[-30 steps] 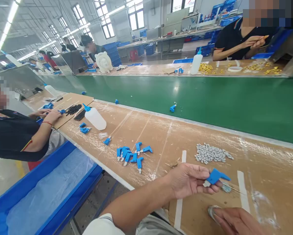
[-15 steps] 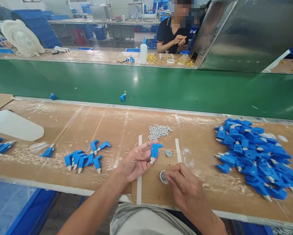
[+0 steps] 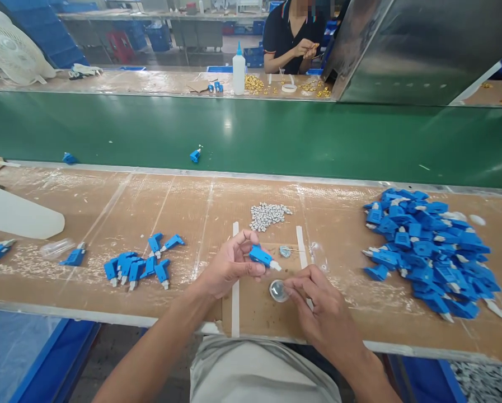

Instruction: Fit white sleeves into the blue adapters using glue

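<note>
The left hand (image 3: 229, 268) is pinching one blue piece (image 3: 259, 255) between the thumb and the bent fingers. This piece lies at about 2 o'clock from the palm, and its pale tip points to about 4 o'clock, in the direction of the right hand (image 3: 324, 308). The right hand has its thumb and finger pressed together on the edge of a small round dish (image 3: 278, 291); whether the dish is lifted a little from the table (image 3: 338, 196), I cannot tell. Seen from the right hand, the blue piece is at about 10 o'clock, near the fingertips but apart from them. The dish is at about 5 o'clock from the piece, and the two do not touch.

Taking the held piece as the centre, the heap of small grey parts (image 3: 270, 215) is at 12 o'clock, and a small bluish lump (image 3: 285, 251) with a thin stick is at 3 o'clock, just beside. Well apart at 3 o'clock is the large pile of blue pieces (image 3: 431, 252); a smaller group of them (image 3: 135, 266) is at 9 o'clock. Farther, a white bottle (image 3: 19, 212) is lying between 9 and 10 o'clock. Beyond the green belt (image 3: 276, 134), near 12 o'clock, a person (image 3: 292, 42) sits with both hands raised.
</note>
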Tool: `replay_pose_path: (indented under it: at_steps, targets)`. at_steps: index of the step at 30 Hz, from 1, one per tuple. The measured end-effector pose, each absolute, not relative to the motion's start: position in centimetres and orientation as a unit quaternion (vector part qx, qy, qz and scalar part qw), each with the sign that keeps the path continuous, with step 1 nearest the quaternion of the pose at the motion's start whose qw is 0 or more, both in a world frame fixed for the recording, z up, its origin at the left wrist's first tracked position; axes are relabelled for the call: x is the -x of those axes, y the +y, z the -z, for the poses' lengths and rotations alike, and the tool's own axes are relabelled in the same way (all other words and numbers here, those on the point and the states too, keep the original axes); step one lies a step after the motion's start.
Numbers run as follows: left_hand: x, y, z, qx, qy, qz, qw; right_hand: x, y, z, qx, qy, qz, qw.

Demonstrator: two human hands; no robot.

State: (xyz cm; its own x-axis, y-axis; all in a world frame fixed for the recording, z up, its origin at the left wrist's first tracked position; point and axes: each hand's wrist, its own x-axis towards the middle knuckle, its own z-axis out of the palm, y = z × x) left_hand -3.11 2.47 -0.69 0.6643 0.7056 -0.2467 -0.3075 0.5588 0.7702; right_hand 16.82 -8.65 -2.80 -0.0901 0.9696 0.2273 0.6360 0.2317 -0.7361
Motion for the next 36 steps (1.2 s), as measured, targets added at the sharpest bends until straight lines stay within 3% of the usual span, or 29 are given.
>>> replay_pose_path:
  at_steps: [12, 36]
  targets:
    - [3.2, 2.7, 0.6, -0.203, 0.334, -0.332, 0.858, -16.8, -8.6, 2.5, 0.583, -0.677, -0.248, 0.374]
    - [3.5, 1.5, 0.7, -0.18, 0.313, -0.371, 0.855, -17.3, -8.5, 1.3, 0.593, -0.615, -0.331, 0.401]
